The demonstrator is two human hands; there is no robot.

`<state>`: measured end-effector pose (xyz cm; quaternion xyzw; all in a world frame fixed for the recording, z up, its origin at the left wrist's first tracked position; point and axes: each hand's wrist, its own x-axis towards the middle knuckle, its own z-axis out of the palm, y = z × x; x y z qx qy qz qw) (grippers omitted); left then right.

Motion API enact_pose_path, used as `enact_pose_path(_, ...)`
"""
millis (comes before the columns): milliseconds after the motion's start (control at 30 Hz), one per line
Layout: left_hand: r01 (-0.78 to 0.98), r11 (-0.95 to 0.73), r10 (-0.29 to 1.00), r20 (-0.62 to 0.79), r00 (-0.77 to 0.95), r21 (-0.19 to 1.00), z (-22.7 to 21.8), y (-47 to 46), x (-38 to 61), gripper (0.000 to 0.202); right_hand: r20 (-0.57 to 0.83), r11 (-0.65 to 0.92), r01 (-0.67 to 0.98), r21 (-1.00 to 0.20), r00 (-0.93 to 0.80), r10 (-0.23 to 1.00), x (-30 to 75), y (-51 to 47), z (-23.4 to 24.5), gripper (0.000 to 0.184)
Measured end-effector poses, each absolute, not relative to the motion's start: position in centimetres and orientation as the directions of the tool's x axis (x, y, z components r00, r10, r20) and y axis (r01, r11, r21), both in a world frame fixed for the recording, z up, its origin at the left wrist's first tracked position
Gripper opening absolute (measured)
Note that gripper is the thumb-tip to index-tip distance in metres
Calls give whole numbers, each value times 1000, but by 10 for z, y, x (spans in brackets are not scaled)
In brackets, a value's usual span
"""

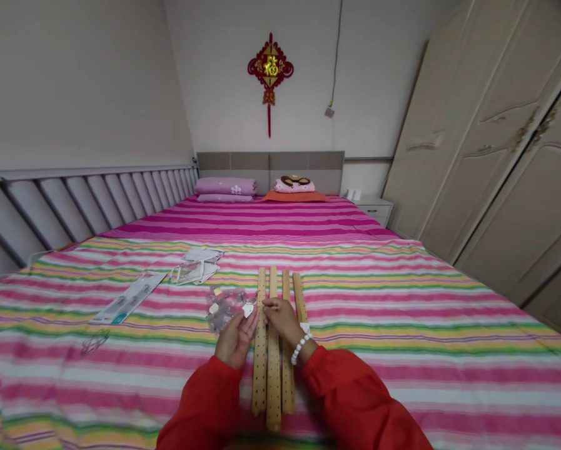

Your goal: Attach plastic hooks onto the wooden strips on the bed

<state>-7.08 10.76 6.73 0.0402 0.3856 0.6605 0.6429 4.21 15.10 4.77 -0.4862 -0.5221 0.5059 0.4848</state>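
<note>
My left hand (236, 339) holds a small white tag-like piece (247, 310) at its fingertips, palm turned partly up. Close beside it, my right hand (284, 320) is closed in a pinch; what sits between its fingers is too small to make out. A white bead bracelet (301, 349) circles the right wrist. Below both hands, several long wooden strips with rows of holes (273, 381) lie side by side on the bed. A clear plastic bag with small parts (222, 307) lies just left of the strips, partly behind the left hand.
On the striped bedspread (402, 325), a flat clear package (129, 299) and a pile of small plastic packets (196, 266) lie to the left. Thin wire-like pieces (95, 340) rest nearer me. Folded bedding (226, 187) is at the headboard; a slatted rail (87, 206) borders the left.
</note>
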Motion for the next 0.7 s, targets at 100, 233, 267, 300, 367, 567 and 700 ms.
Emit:
enact_pose_path(100, -848, 165, 869, -481, -116, 503, 68, 111, -63, 16, 4, 0, -80, -997, -53, 999, 50, 147, 54, 18)
enact_pose_path(233, -852, 210, 870, -489, -60, 479, 71, 114, -41, 16, 48, 49, -214, -976, 12, 999, 63, 144, 60, 19)
enact_pose_path(267, -850, 222, 873, -486, -45, 477, 71, 114, -35, 16, 48, 55, -233, -971, 37, 998, 67, 145, 62, 18)
enact_pose_path(300, -846, 234, 877, -479, -29, 479, 72, 114, -28, 16, 47, 61, -251, -966, 61, 997, 71, 145, 63, 18)
enact_pose_path(367, -828, 255, 890, -455, 0, 500, 72, 114, -16, 14, 47, 70, -278, -958, 90, 995, 82, 148, 65, 17)
enact_pose_path(567, -497, 292, 935, -353, -30, 817, 54, 126, -4, 14, -42, -41, -183, -982, 3, 999, 127, 160, 65, 15)
enact_pose_path(700, 18, -1, 999, 2, -52, 1000, 29, 140, -13, 25, -65, -67, -64, -996, -24, 998, 152, 170, 54, 11)
